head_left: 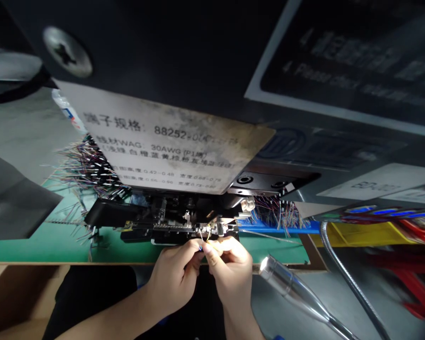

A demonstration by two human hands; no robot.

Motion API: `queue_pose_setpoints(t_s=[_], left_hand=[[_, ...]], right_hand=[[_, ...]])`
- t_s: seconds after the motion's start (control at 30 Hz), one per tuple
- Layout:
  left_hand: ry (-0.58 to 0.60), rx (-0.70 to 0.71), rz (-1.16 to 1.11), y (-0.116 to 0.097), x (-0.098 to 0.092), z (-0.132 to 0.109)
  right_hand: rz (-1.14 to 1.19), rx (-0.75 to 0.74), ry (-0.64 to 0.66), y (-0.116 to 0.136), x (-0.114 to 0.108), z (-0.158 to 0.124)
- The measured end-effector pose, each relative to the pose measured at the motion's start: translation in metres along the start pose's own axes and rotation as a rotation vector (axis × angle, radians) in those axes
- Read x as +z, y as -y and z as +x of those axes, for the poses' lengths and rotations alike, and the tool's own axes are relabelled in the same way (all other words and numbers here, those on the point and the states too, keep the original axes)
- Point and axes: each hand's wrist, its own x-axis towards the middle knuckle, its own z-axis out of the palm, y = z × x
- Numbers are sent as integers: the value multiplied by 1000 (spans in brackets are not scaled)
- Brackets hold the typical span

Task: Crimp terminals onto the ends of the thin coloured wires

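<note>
1. Thin wire [201,235], pinched between the nearly closed fingertips of left hand [175,278] and right hand [228,269], just below the crimping jig; exact grip hidden by the fingers.
2. Metal crimping jig [163,219], partly hidden under stained label plate [163,137] reading "88252" and "30AWG"; smaller lines blurred.
3. Fanned bundles of coloured wires [88,167] on both sides, above green bench mat [42,245].
4. Chrome gooseneck lamp [290,285] at lower right; yellow bin [361,233] blurred, cut off by the frame.
</note>
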Motion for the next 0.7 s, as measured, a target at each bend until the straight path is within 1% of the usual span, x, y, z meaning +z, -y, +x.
queue_pose_setpoints(t_s=[0.17, 0.3, 0.43, 0.7], left_hand=[[-23, 20, 57, 0, 1, 1], [-48, 42, 74, 0, 1, 2], [-47, 40, 81, -1, 0, 1], [-36, -13, 41, -3, -1, 1]], right_hand=[[-33, -34, 42, -7, 0, 0], [-71, -80, 20, -11, -1, 2], [-74, -111, 20, -13, -1, 3], [-51, -73, 54, -7, 1, 5]])
